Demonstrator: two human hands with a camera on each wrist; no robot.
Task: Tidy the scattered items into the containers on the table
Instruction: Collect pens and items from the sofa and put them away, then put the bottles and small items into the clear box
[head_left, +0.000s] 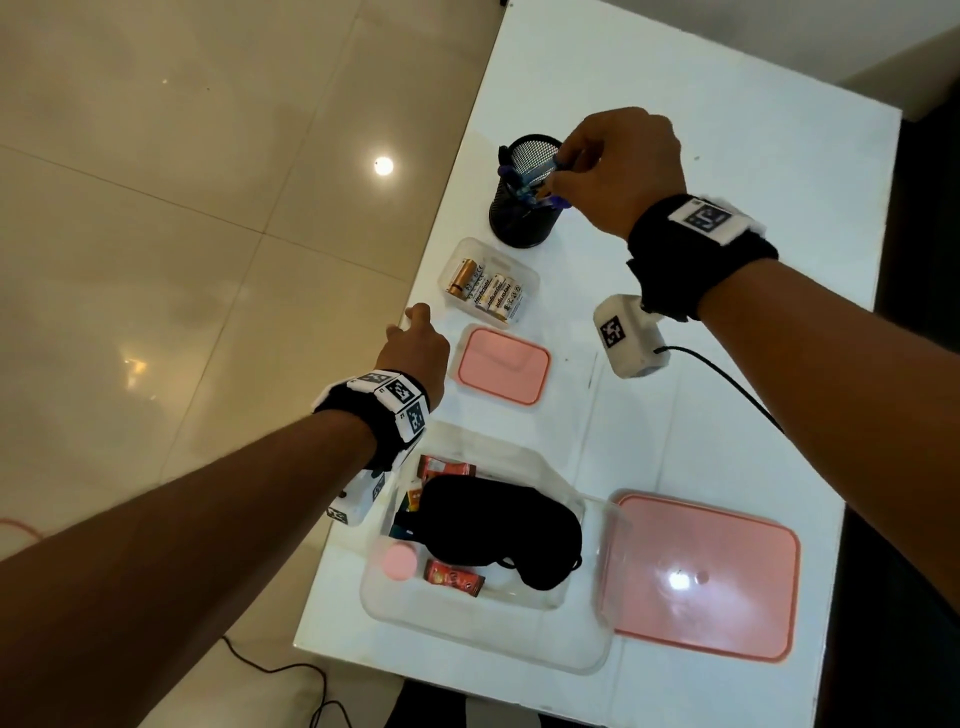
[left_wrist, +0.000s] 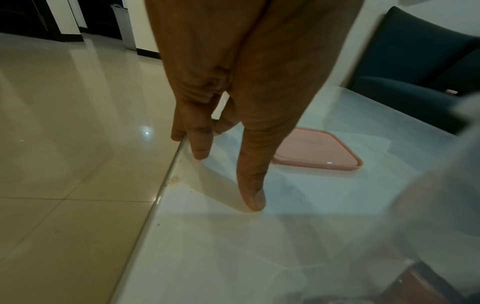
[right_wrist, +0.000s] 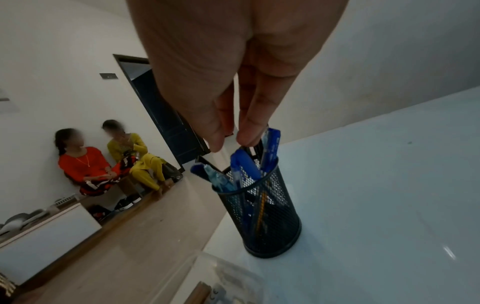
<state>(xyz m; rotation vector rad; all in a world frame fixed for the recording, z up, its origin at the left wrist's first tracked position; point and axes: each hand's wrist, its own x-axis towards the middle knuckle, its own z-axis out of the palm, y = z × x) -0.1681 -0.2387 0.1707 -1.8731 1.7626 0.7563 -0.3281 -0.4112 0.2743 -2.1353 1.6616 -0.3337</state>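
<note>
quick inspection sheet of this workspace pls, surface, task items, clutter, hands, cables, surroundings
surface: white glossy table, bare at its far end
job's things: black mesh pen cup holding blue pens; small clear box of batteries; large clear tub with black eye mask, red sachets and a pink-capped item; small pink lid and large pink lid lying flat beside their boxes
clutter: nothing seen loose on the table
grip: right hand over the cup, fingertips on a pen top; left hand holds nothing, fingertips on the table edge
cables: black wrist-camera lead crossing the table; black cable on the floor
surroundings: beige tiled floor; two seated people in the right wrist view
</note>
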